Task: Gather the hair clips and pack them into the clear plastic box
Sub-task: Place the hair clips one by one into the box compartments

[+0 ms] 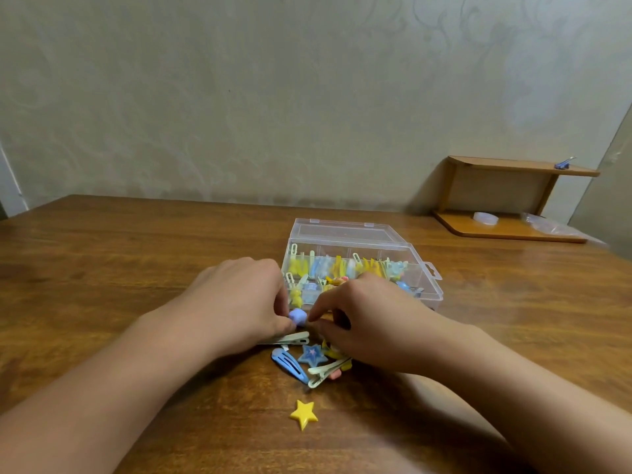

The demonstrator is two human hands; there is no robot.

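Right between both sets of fingertips sits a small lavender-blue clip [297,316], pinched from the left by the curled fingers of the left hand [239,299] and touched from the right by the index finger and thumb of the right hand [369,319], whose other fingers curl down over the pile. Just under the left hand lies a pale green clip [290,338]. Nearer the person, a loose heap on the wooden table [102,261] holds a blue snap clip [289,364], a blue star clip [312,354] and two more pale green clips [326,369]; a yellow star [303,413] lies apart, closer still. Just behind the hands stands the clear plastic box [429,289], lid open, its compartments already holding yellow, blue and green clips. Far right, a wooden shelf [513,200] stands against the wall
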